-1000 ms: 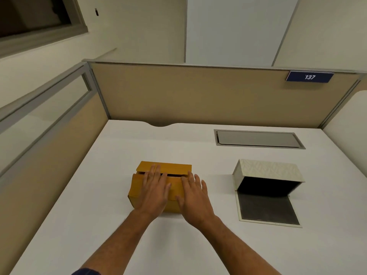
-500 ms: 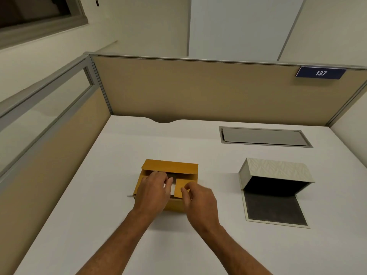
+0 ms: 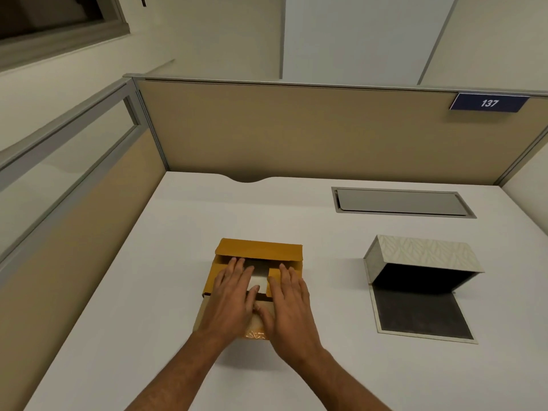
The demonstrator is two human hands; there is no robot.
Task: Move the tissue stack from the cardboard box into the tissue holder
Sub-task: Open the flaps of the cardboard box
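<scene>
Head view, my two hands over the cardboard box [image 3: 237, 253] on the white counter [image 3: 148, 292]. The box sits left of centre, its far flap [image 3: 258, 249] folded up and back, the side flaps pressed outward.

My left hand [image 3: 234, 301] lies flat on the left inner flap, fingers spread and extended, thumb angled in toward the gap; it closes on nothing. My right hand [image 3: 289, 304] lies flat in the same way on the right inner flap, fingers extended, palm down, nothing gripped. The two hands are just beside each other, thumbs nearly meeting over the near edge of the box.

Between the hands a pale strip shows through the opening: the tissue stack [image 3: 257, 279], inside the box, mostly covered by flaps and hands. How full the box is I cannot tell.

The tissue holder [image 3: 424, 256] stands well apart to the right on the counter, tipped so its dark interior faces me, with its flat dark-lined panel [image 3: 421, 314] lying open on the counter toward me. Behind it, a grey recessed hatch [image 3: 400, 201] set in the counter. A blue plate reading 137 [image 3: 489, 102] hangs on the partition [image 3: 296, 129].
</scene>
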